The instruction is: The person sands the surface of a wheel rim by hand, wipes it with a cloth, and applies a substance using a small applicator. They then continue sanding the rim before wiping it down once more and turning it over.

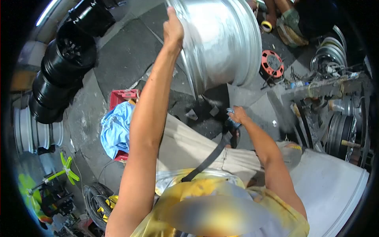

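A large silver wheel rim [221,39] is tilted on its side at the top centre. My left hand [173,31] is closed around the wheel rim's left edge, with the arm stretched forward. Below the wheel rim and apart from it, my right hand [238,115] is closed on a blue cloth [233,122], which is bunched up and partly hidden by the fingers. To the left of my left forearm, a light blue cloth [116,128] hangs over a red crate [120,96].
Black wheel rims [59,79] are stacked at the left, near silver rims [37,130]. A red-orange reel [272,63] lies at the right, before another person's legs. Smaller rims [329,59] and a metal rack [316,89] stand farther right. A white panel [327,185] is beside me.
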The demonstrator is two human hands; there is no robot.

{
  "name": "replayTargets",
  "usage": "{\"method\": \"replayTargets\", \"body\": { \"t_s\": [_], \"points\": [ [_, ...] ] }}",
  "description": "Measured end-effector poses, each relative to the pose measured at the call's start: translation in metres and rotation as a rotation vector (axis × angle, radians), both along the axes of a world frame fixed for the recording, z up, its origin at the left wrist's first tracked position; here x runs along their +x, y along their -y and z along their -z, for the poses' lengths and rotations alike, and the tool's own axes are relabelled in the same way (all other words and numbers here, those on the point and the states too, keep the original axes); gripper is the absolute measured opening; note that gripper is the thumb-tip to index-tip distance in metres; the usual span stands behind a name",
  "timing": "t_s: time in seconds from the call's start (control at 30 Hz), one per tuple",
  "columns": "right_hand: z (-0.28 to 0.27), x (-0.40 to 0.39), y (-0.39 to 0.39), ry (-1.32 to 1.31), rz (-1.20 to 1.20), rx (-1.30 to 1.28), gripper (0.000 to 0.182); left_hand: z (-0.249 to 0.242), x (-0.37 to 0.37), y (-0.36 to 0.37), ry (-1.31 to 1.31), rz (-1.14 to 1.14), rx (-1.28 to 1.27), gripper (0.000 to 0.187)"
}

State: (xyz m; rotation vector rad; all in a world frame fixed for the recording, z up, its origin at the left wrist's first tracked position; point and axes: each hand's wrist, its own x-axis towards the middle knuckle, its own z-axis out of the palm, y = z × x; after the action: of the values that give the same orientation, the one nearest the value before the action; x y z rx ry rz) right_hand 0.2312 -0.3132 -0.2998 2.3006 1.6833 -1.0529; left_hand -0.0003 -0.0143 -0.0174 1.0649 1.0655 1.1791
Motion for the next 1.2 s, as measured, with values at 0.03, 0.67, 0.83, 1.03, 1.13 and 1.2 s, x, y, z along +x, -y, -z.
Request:
{"method": "replayTargets", "body": {
  "t_s": [0.03,0.67,0.83,1.03,1.13,1.2],
  "points": [
    [-0.029,-0.003,-0.014,0.007,-0.012,0.023,0.044,0.006,0.002,-0.003,-0.019,-0.024,0.005,0.094],
    [-0.275,-0.069,-0.142,0.105,-0.488,1.283,0.053,0.024,-0.004,0.106,-0.173,0.05,0.137,0.087],
    [-0.306,-0.06,-0.317,-0.029,-0.408,0.946,0.048,0.024,0.004,0.137,-0.172,-0.029,0.176,0.081],
    [-0.291,-0.098,-0.441,-0.15,-0.286,0.663,0.067,0.026,0.002,0.119,-0.122,-0.034,0.211,0.079],
    [-0.311,-0.114,-0.397,-0.254,-0.202,0.825,0.069,0.034,0.004,0.08,-0.205,0.0,0.09,0.082],
    [-0.314,-0.122,-0.339,-0.351,-0.171,1.092,0.06,0.026,0.001,0.04,-0.161,0.039,-0.09,0.085]
  ]
}}
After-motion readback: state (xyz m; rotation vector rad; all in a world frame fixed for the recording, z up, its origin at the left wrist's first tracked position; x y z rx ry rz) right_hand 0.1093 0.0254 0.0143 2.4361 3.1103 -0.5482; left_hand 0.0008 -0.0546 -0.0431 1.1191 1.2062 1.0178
